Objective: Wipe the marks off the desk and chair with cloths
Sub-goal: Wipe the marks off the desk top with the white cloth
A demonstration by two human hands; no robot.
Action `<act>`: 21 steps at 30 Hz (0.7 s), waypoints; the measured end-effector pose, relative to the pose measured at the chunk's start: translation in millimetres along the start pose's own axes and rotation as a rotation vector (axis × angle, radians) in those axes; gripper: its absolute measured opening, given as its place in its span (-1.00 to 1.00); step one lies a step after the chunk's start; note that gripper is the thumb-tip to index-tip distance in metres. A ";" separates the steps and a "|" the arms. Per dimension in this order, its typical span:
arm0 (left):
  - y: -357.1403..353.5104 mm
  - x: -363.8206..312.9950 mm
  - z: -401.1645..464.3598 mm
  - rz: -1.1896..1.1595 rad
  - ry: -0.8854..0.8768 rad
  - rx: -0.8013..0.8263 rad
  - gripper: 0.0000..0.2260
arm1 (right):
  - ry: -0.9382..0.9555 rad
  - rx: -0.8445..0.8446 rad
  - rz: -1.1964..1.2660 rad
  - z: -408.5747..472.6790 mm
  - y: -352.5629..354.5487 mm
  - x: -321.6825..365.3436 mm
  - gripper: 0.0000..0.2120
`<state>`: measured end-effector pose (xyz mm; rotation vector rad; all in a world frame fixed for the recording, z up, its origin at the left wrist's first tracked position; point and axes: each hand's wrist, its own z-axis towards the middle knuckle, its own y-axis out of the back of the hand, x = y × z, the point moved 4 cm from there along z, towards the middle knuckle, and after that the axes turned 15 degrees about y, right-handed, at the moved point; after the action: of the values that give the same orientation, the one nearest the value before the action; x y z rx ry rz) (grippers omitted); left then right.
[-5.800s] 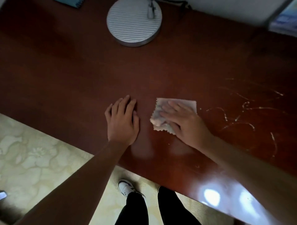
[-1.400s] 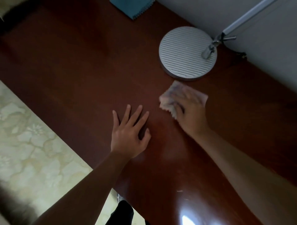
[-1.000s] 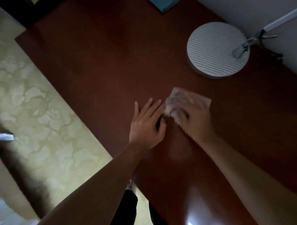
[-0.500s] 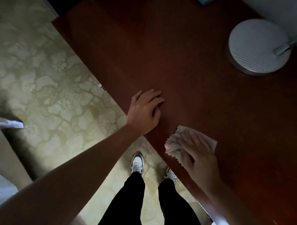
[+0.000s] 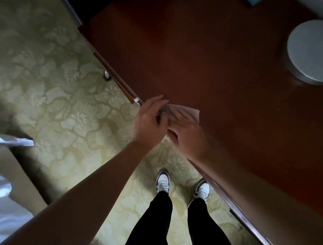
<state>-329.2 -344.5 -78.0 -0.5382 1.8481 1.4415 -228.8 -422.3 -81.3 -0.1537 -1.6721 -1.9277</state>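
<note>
We find the cloth at the near edge of the desk. The right hand lies on it with straight fingers; the left hand curls against its left end, grasp unclear through blur. The lamp base stands well apart.

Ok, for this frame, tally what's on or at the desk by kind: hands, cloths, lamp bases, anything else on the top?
Hands: 2, left hand and right hand, both at the cloth on the desk edge
Cloths: 1, pale cloth
Lamp bases: 1, round grey lamp base
Teal items: 1, teal corner, cut off by the frame
Total: 5
</note>
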 end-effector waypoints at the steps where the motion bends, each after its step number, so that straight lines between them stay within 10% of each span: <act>1: -0.4 -0.2 2.0 0.024 -0.016 0.030 -0.69 | 0.017 0.030 0.002 7.1 4.7 -13.2 -0.72; 10: -5.6 -26.8 16.9 -0.063 -0.026 -0.045 -0.80 | -0.318 -0.117 0.001 -6.3 6.3 -13.7 -0.67; 21: -151.2 -142.6 -91.9 0.067 -0.391 0.496 -0.79 | -0.782 -0.233 -0.033 -211.5 58.0 13.2 -0.64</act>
<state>-155.8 -490.2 -59.0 0.0496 1.8166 0.9831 -152.5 -628.0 -69.0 -1.0943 -1.8856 -2.2386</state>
